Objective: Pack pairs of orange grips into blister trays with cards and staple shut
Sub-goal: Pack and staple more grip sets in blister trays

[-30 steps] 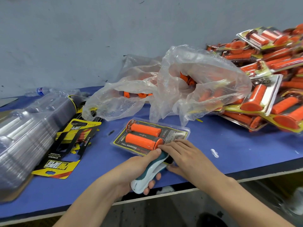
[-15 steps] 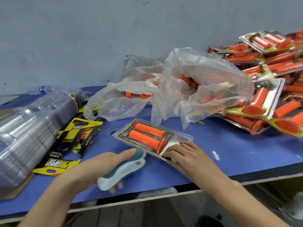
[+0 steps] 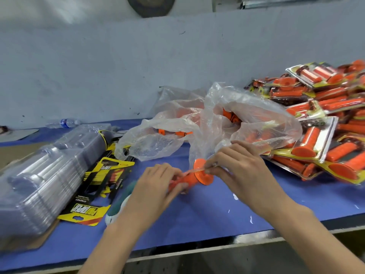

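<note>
Currently, the left hand (image 3: 156, 188) and right hand (image 3: 239, 167) are both clamping one loose orange grip (image 3: 200, 176) above the table (image 3: 217, 212). Finished packs (image 3: 325, 119) are lying at right, while blister trays (image 3: 45, 175) and cards (image 3: 98, 186) are waiting at left.

The blue-covered work table (image 3: 197, 224) carries a stack of clear plastic blister trays (image 3: 39, 184), yellow-black printed cards (image 3: 98, 186) beside it, a teal-white stapler (image 3: 117, 204), a crumpled clear plastic bag (image 3: 227, 119) and a pile of filled orange-grip packs (image 3: 325, 123).

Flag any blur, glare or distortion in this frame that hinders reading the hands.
Head view: the left hand and right hand are motion-smeared around the orange grip, so finger contact is soft; glare streaks the stack of clear trays and plastic bag; wide-angle distortion slants the table edge.
</note>
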A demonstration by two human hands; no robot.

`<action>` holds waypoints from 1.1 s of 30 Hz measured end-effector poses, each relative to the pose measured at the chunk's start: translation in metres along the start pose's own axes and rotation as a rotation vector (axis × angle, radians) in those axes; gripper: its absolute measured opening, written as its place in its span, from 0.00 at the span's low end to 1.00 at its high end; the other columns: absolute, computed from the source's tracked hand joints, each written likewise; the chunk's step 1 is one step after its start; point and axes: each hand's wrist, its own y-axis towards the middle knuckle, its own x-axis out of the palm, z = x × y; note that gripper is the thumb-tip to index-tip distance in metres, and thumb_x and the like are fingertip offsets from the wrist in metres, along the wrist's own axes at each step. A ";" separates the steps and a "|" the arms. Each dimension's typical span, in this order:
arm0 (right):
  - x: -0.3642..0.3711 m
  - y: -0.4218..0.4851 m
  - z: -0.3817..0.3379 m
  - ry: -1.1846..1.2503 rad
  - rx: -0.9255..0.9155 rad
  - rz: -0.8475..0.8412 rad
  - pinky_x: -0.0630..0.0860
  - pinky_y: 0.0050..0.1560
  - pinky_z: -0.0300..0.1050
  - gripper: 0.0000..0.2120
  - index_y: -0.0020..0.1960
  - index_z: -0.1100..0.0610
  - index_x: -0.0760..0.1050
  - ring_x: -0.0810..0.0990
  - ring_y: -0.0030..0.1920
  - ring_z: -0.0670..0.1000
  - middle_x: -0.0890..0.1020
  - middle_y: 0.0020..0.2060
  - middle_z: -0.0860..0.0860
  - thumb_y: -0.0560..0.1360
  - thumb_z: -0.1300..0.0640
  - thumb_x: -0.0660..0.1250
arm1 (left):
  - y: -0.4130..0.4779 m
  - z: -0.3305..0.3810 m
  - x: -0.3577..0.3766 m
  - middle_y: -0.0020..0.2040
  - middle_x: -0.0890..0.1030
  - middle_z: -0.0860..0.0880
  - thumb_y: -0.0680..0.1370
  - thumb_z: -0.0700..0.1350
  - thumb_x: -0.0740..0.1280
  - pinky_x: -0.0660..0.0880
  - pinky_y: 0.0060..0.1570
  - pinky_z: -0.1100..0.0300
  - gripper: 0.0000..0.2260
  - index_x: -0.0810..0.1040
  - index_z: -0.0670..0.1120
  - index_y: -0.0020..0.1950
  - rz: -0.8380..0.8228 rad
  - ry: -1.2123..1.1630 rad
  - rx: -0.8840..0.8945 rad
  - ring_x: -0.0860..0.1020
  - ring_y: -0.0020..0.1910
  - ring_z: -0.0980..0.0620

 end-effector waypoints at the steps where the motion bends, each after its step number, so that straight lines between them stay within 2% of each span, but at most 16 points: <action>1: -0.010 0.011 -0.003 0.031 -0.002 0.007 0.68 0.62 0.49 0.04 0.49 0.50 0.79 0.78 0.48 0.51 0.81 0.43 0.43 0.77 0.51 0.68 | 0.004 0.007 -0.002 0.37 0.76 0.56 0.78 0.60 0.58 0.69 0.38 0.57 0.14 0.74 0.52 0.47 0.011 -0.055 -0.048 0.75 0.36 0.52; 4: -0.035 0.034 -0.009 0.239 0.250 0.121 0.67 0.64 0.45 0.22 0.68 0.45 0.69 0.73 0.60 0.47 0.77 0.58 0.43 0.76 0.43 0.66 | 0.009 0.023 -0.010 0.29 0.71 0.56 0.78 0.65 0.53 0.61 0.30 0.62 0.14 0.62 0.57 0.40 0.084 -0.317 -0.222 0.70 0.29 0.54; 6: -0.044 0.035 -0.014 0.396 0.511 0.181 0.64 0.66 0.41 0.28 0.74 0.43 0.60 0.68 0.68 0.44 0.71 0.67 0.43 0.77 0.40 0.64 | 0.012 0.035 -0.013 0.29 0.70 0.56 0.77 0.67 0.53 0.61 0.28 0.62 0.17 0.63 0.55 0.39 0.188 -0.523 -0.310 0.67 0.27 0.57; 7: -0.043 0.031 -0.017 0.504 0.616 0.152 0.64 0.66 0.38 0.26 0.74 0.40 0.60 0.67 0.68 0.40 0.70 0.67 0.40 0.78 0.39 0.61 | 0.014 0.043 -0.015 0.29 0.70 0.56 0.78 0.67 0.53 0.62 0.29 0.61 0.18 0.65 0.53 0.39 0.239 -0.610 -0.352 0.66 0.28 0.58; 9: -0.033 0.015 -0.027 0.786 0.775 0.064 0.67 0.56 0.27 0.14 0.63 0.31 0.68 0.73 0.60 0.33 0.77 0.58 0.33 0.78 0.36 0.56 | 0.017 0.058 -0.019 0.31 0.71 0.53 0.80 0.66 0.53 0.66 0.32 0.63 0.21 0.70 0.50 0.41 0.293 -0.747 -0.428 0.68 0.31 0.60; 11: -0.022 -0.004 -0.035 0.952 0.907 0.064 0.69 0.44 0.24 0.16 0.56 0.39 0.75 0.78 0.50 0.38 0.81 0.50 0.40 0.78 0.35 0.53 | 0.019 0.068 -0.021 0.35 0.78 0.47 0.80 0.66 0.54 0.70 0.35 0.66 0.24 0.77 0.48 0.44 0.282 -0.884 -0.520 0.74 0.34 0.58; 13: -0.015 -0.019 -0.037 1.011 0.978 0.142 0.72 0.41 0.26 0.20 0.53 0.50 0.79 0.81 0.50 0.48 0.81 0.50 0.54 0.79 0.38 0.54 | 0.018 0.072 -0.021 0.37 0.83 0.46 0.74 0.70 0.55 0.75 0.36 0.66 0.26 0.82 0.51 0.40 0.238 -1.019 -0.686 0.80 0.36 0.57; 16: -0.019 -0.027 -0.038 1.080 1.079 0.149 0.76 0.42 0.34 0.20 0.48 0.47 0.82 0.84 0.48 0.49 0.85 0.44 0.55 0.77 0.38 0.55 | 0.019 0.075 -0.019 0.37 0.85 0.49 0.70 0.74 0.52 0.78 0.40 0.59 0.30 0.84 0.54 0.34 0.122 -1.089 -0.894 0.84 0.38 0.52; 18: -0.020 -0.034 -0.035 1.111 1.204 0.157 0.76 0.36 0.34 0.22 0.45 0.47 0.83 0.85 0.41 0.44 0.86 0.40 0.50 0.75 0.36 0.55 | 0.021 0.080 -0.018 0.37 0.86 0.50 0.72 0.74 0.52 0.77 0.35 0.62 0.29 0.85 0.58 0.37 0.088 -1.102 -0.898 0.85 0.37 0.54; 20: -0.023 -0.039 -0.029 1.132 1.314 0.227 0.75 0.30 0.31 0.26 0.45 0.53 0.83 0.84 0.37 0.42 0.86 0.38 0.48 0.76 0.36 0.55 | 0.023 0.092 -0.020 0.36 0.86 0.52 0.70 0.72 0.54 0.75 0.31 0.67 0.24 0.85 0.62 0.37 0.073 -1.103 -0.854 0.84 0.36 0.58; 23: -0.033 -0.049 -0.008 1.076 1.448 0.411 0.78 0.36 0.40 0.27 0.49 0.54 0.82 0.85 0.38 0.44 0.87 0.39 0.47 0.77 0.34 0.55 | 0.018 0.110 -0.020 0.31 0.82 0.63 0.70 0.63 0.63 0.69 0.29 0.78 0.11 0.83 0.67 0.32 0.035 -1.120 -0.698 0.79 0.31 0.69; 25: -0.042 -0.053 0.009 1.016 1.526 0.561 0.80 0.50 0.52 0.27 0.48 0.52 0.82 0.85 0.42 0.50 0.86 0.40 0.48 0.75 0.32 0.57 | 0.014 0.117 -0.017 0.31 0.82 0.59 0.72 0.68 0.64 0.72 0.30 0.73 0.11 0.82 0.66 0.38 -0.138 -1.131 -0.590 0.78 0.27 0.62; 27: -0.050 -0.058 0.024 1.012 1.570 0.659 0.78 0.57 0.59 0.24 0.49 0.50 0.81 0.84 0.47 0.53 0.86 0.43 0.49 0.76 0.32 0.58 | 0.017 0.124 -0.011 0.37 0.84 0.52 0.71 0.70 0.65 0.76 0.33 0.63 0.16 0.79 0.61 0.47 -0.353 -1.147 -0.482 0.78 0.30 0.55; 29: -0.057 -0.060 0.038 1.038 1.544 0.691 0.78 0.58 0.59 0.22 0.50 0.48 0.81 0.85 0.48 0.55 0.87 0.46 0.50 0.77 0.32 0.57 | 0.030 0.132 -0.002 0.38 0.85 0.49 0.74 0.62 0.68 0.78 0.33 0.61 0.12 0.79 0.57 0.49 -0.382 -1.242 -0.511 0.82 0.35 0.53; 31: -0.068 -0.061 0.055 1.045 1.476 0.691 0.78 0.55 0.57 0.22 0.50 0.47 0.81 0.85 0.48 0.53 0.87 0.44 0.48 0.77 0.33 0.57 | 0.048 0.142 0.009 0.38 0.83 0.41 0.74 0.52 0.70 0.79 0.34 0.57 0.06 0.82 0.54 0.49 -0.340 -1.379 -0.505 0.83 0.37 0.44; 33: -0.084 -0.059 0.074 0.982 1.363 0.650 0.80 0.46 0.48 0.22 0.53 0.46 0.80 0.86 0.44 0.46 0.86 0.41 0.43 0.76 0.33 0.56 | 0.068 0.151 0.018 0.39 0.82 0.37 0.74 0.50 0.74 0.80 0.36 0.54 0.06 0.83 0.52 0.50 -0.299 -1.461 -0.511 0.83 0.37 0.40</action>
